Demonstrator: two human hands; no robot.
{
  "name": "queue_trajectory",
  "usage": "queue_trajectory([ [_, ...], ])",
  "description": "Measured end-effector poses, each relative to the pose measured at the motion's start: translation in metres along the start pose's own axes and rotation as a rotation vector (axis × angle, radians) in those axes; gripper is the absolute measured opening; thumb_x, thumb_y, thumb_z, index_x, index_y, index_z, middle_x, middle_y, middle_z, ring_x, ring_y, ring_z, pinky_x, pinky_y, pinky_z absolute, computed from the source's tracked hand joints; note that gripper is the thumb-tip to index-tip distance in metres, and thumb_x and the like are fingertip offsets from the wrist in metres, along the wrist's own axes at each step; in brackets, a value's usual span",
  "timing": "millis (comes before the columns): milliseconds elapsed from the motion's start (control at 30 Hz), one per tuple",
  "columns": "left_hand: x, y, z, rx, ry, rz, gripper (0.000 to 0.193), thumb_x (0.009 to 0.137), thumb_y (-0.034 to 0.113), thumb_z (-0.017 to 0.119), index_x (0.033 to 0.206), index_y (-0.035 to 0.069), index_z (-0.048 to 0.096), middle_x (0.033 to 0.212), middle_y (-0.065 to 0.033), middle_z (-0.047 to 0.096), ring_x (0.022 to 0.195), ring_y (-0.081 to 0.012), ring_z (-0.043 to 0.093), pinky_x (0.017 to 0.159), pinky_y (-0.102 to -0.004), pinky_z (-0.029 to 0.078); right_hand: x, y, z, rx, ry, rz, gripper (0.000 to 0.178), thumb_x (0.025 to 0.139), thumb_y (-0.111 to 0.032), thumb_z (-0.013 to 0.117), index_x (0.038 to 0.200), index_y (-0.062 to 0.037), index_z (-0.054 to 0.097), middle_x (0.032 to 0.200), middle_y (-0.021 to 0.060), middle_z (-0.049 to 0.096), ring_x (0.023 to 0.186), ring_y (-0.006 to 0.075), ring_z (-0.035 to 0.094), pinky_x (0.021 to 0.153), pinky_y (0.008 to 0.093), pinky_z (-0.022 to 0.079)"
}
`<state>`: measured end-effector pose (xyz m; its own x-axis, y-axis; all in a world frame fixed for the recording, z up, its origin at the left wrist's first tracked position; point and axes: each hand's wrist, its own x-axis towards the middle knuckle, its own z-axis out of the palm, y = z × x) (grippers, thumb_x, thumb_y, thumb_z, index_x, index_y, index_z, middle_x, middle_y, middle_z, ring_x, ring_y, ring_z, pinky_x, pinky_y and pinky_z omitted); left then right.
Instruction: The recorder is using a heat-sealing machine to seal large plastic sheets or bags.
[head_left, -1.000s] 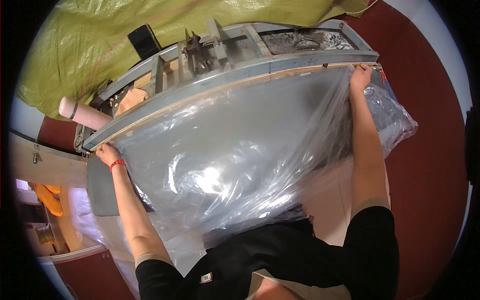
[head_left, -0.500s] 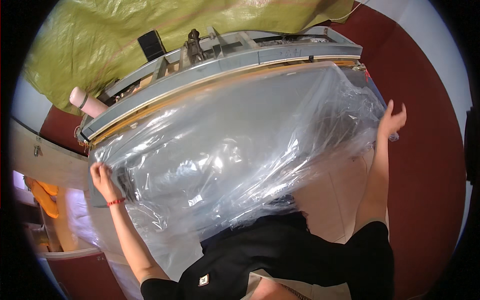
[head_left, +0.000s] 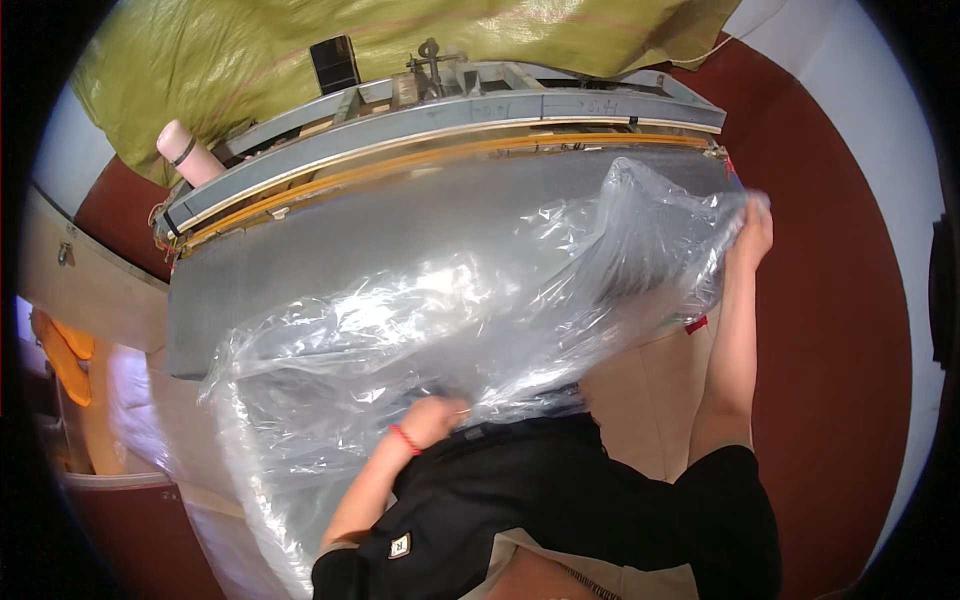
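Note:
A clear plastic sheet [head_left: 420, 330], wrinkled and shiny, lies over the front part of a grey work surface [head_left: 330, 230] and hangs down toward my waist. My left hand [head_left: 432, 420], with a red bracelet at its wrist, is closed on the sheet's near part just in front of my black shirt. Some motion blur softens its fingers. Out at the far right end of the surface, my right hand [head_left: 757, 228] is closed round a bunched corner of the same sheet, pulling it into a raised fold.
Behind the surface runs a long grey metal frame [head_left: 450, 115] with orange strips [head_left: 400, 178] along its front. A pink bottle [head_left: 188, 155] and a dark phone [head_left: 334, 64] rest by it, before a yellow-green tarp [head_left: 230, 60]. Orange slippers [head_left: 65, 365] show at left.
My left hand has moved right and toward my body, drawing the sheet off the far part of the surface. The right hand has closed on the sheet's corner and shifted slightly left.

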<state>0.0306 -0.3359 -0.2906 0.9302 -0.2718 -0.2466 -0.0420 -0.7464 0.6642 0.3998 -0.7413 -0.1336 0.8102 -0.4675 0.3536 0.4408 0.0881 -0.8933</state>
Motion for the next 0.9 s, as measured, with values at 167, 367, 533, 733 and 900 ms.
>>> queue_trajectory([
  [167,-0.139,-0.086,-0.116,-0.254,0.597,-0.618,0.033,0.087,0.029,0.043,0.102,0.003,0.058,0.095,-0.0104,0.059,0.089,-0.0217,0.054,0.082,-0.0325,0.041,-0.053,-0.1,0.126,-0.393,-0.809,0.191,0.032,0.083,-0.027,0.055,0.105,-0.0039,0.055,0.09,0.0023,0.06,0.071,0.0075,0.054,0.055,0.0168,0.039],
  [367,-0.299,-0.182,-0.209,0.036,1.63,-0.725,0.035,0.083,0.015,0.052,0.113,-0.002,0.048,0.111,-0.0114,0.052,0.104,-0.0186,0.047,0.09,-0.029,0.036,-0.146,-0.151,0.226,-0.493,-1.473,0.089,0.019,0.079,-0.019,0.057,0.085,-0.0003,0.057,0.066,0.0033,0.06,0.049,0.0074,0.054,0.041,0.0191,0.035],
  [533,-0.117,0.075,-0.264,-0.152,1.351,-0.059,0.034,0.083,0.013,0.051,0.114,0.001,0.049,0.112,-0.0087,0.052,0.108,-0.0178,0.046,0.093,-0.0291,0.033,-0.171,-0.168,0.253,-0.542,-1.489,-0.161,0.022,0.077,-0.021,0.062,0.066,-0.0022,0.057,0.048,-0.0022,0.048,0.042,0.0039,0.042,0.038,0.0199,0.031],
  [733,0.008,0.15,-0.251,0.123,1.061,0.375,0.044,0.068,0.011,0.068,0.108,0.002,0.051,0.092,-0.0089,0.057,0.088,-0.0187,0.054,0.079,-0.0296,0.042,-0.195,-0.194,0.263,-0.534,-1.687,-0.093,0.034,0.076,-0.034,0.064,0.06,-0.005,0.058,0.048,-0.004,0.045,0.042,0.0031,0.037,0.039,0.019,0.028],
  [900,0.03,0.129,-0.256,-0.303,1.12,0.326,0.005,0.076,0.003,0.059,0.078,0.002,0.055,0.069,0.0051,0.052,0.061,-0.0004,0.043,0.055,-0.0157,0.037,-0.183,-0.194,0.25,-0.317,-1.512,0.154,0.028,0.079,-0.029,0.06,0.085,-0.0021,0.061,0.059,-0.0025,0.053,0.047,0.0032,0.043,0.045,0.0173,0.034],
])
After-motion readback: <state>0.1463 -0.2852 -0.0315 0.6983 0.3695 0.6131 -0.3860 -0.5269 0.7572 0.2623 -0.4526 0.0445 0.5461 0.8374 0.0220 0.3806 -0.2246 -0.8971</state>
